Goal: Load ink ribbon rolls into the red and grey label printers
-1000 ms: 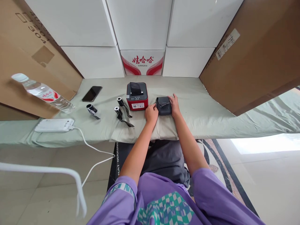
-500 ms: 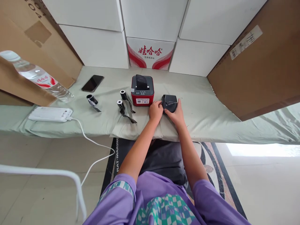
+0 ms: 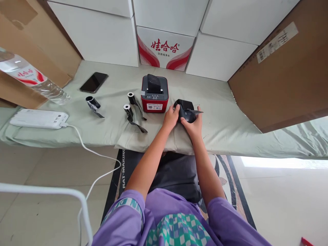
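Observation:
A small black label printer [image 3: 186, 109] sits on the green cloth-covered table [image 3: 225, 119], tipped up with its lid part raised. My left hand [image 3: 171, 118] grips its left side. My right hand [image 3: 192, 124] cups its near and underside, thumb by a thin strip sticking out to the right. A red and grey printer [image 3: 154, 93] stands just to the left of it. Three black ribbon rolls lie further left: one [image 3: 132, 99], another [image 3: 128, 110] and a third [image 3: 91, 101], each with a loose tail.
A dark phone [image 3: 93, 82] lies at the back left. A water bottle [image 3: 30, 78] lies on its side near a white power strip [image 3: 38, 118] with a cable hanging off the table. White boxes and brown cartons wall the back and sides.
The black printer has been tilted up off the cloth and its lid has come partly up. My right hand slid from its right side to beneath it. The camera tipped downward.

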Motion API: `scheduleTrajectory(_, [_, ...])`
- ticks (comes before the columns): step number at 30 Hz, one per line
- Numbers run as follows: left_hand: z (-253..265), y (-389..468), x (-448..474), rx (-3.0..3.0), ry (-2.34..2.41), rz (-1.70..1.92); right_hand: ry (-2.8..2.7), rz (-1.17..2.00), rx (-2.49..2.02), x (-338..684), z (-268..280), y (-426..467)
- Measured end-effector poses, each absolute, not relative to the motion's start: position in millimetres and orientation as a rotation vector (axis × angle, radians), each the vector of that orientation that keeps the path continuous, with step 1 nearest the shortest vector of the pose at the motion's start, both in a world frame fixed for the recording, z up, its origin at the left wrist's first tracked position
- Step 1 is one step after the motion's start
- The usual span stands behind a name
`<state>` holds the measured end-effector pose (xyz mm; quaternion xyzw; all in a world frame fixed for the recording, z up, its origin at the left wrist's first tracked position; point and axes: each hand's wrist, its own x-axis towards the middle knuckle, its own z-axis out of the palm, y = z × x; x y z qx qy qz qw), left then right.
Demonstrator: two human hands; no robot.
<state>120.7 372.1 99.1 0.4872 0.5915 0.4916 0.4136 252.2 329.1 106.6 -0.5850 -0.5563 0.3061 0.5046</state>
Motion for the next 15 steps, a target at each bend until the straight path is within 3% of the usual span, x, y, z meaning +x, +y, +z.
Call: scheduleTrajectory(15, [94.6, 371.5, 127.0, 0.914, 1.209, 1.231, -1.398, 0.648, -1.424, 252.4, 105.3, 332.5])
